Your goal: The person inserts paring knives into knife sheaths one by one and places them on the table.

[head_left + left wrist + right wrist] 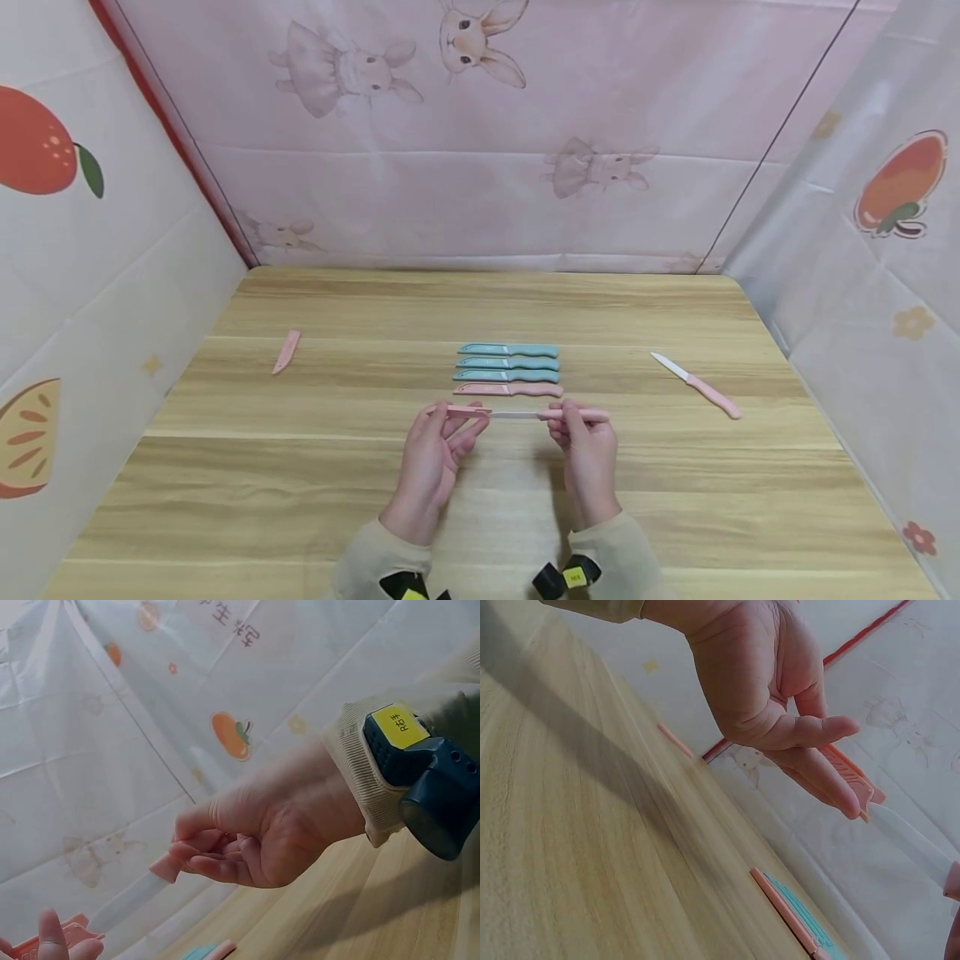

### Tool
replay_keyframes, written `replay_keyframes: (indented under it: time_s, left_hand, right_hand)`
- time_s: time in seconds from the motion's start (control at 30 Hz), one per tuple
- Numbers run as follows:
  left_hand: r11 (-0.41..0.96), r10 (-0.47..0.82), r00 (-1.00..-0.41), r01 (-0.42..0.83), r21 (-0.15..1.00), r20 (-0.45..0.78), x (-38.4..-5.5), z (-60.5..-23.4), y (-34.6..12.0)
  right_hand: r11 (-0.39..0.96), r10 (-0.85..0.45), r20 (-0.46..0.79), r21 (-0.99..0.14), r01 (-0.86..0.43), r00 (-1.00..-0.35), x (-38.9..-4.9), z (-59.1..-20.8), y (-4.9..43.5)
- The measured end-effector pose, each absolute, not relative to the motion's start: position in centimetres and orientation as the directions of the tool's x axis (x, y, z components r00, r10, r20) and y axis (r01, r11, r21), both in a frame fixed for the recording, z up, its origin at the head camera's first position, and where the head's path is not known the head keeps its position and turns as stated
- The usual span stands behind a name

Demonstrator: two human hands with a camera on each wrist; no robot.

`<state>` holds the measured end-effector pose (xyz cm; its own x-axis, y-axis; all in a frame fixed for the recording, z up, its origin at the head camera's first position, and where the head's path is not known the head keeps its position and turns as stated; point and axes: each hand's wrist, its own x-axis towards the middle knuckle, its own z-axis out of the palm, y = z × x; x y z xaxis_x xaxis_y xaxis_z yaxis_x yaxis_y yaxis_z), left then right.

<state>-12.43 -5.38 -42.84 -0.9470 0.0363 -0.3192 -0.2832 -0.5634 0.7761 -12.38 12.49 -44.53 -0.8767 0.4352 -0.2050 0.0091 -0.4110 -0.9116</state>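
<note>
My left hand (433, 467) pinches a pink blade sheath (847, 776) between thumb and fingers. My right hand (590, 458) grips the pink handle of a small paring knife (592, 415), its pale blade pointing left. The blade tip is at the sheath's mouth, and part of the blade shows bare between the two hands. How far the tip sits inside cannot be told. Just beyond the hands, a sheathed pink knife (508, 390) and several sheathed blue knives (507, 363) lie in a parallel row on the table.
An unsheathed pink knife (697, 386) lies on the right of the wooden table (300, 500), blade toward the back left. On the left lies a loose pink sheath (287, 352). Printed cloth walls (480, 208) rise at the back and both sides.
</note>
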Motion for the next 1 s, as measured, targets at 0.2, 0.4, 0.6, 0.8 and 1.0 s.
replay_keyframes:
  time_s: [0.2,0.4,0.6,0.8,1.0]
  left_hand:
    - [-0.569,0.03,-0.948,-0.278,0.774,-0.318,-12.43,-42.94,-5.35]
    - [-0.57,0.032,-0.956,-0.257,0.781,-0.291,-12.27,-43.03,-5.43]
    - [-0.574,0.027,-0.958,-0.249,0.78,-0.286,-12.25,-43.06,-5.42]
    - [-0.576,0.025,-0.958,-0.249,0.779,-0.287,-12.29,-43.06,-5.37]
    - [-0.585,0.021,-0.952,-0.259,0.768,-0.305,-12.18,-42.98,-5.31]
  right_hand:
    - [-0.412,0.438,-0.222,-0.911,0.025,-0.871,-12.61,-44.74,12.37]
    - [-0.433,0.433,-0.218,-0.901,0.01,-0.875,-12.84,-44.94,12.1]
    - [-0.426,0.434,-0.21,-0.905,0.006,-0.876,-12.84,-45.06,11.98]
    - [-0.43,0.429,-0.207,-0.903,0.003,-0.879,-12.78,-45.21,11.82]
    - [-0.424,0.428,-0.21,-0.905,0.01,-0.879,-12.74,-45.17,11.7]
